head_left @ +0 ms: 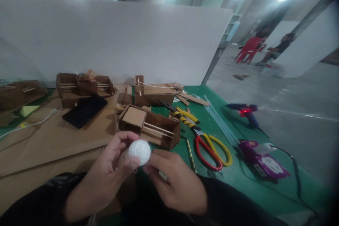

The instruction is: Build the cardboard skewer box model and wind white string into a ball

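A ball of white string (141, 151) sits between the thumb and fingers of my left hand (111, 166), which is closed on it. A short loop of string hangs below the ball. My right hand (176, 178) has its thumb and fingers pinched together at the ball's right edge; what lies in the pinch is hidden. Just beyond both hands stands an open cardboard box (161, 132) with two thin wooden sticks across it and a cardboard panel (132, 116) over its left end.
Scissors (209, 152), pliers (188, 116) and a striped pencil-like stick (190, 155) lie to the right. Further right are clear glue sticks (219, 122), a glue gun (245, 111) and a purple power strip (265, 162). Cardboard boxes (84, 86) and a black tablet-like slab (86, 111) occupy the left.
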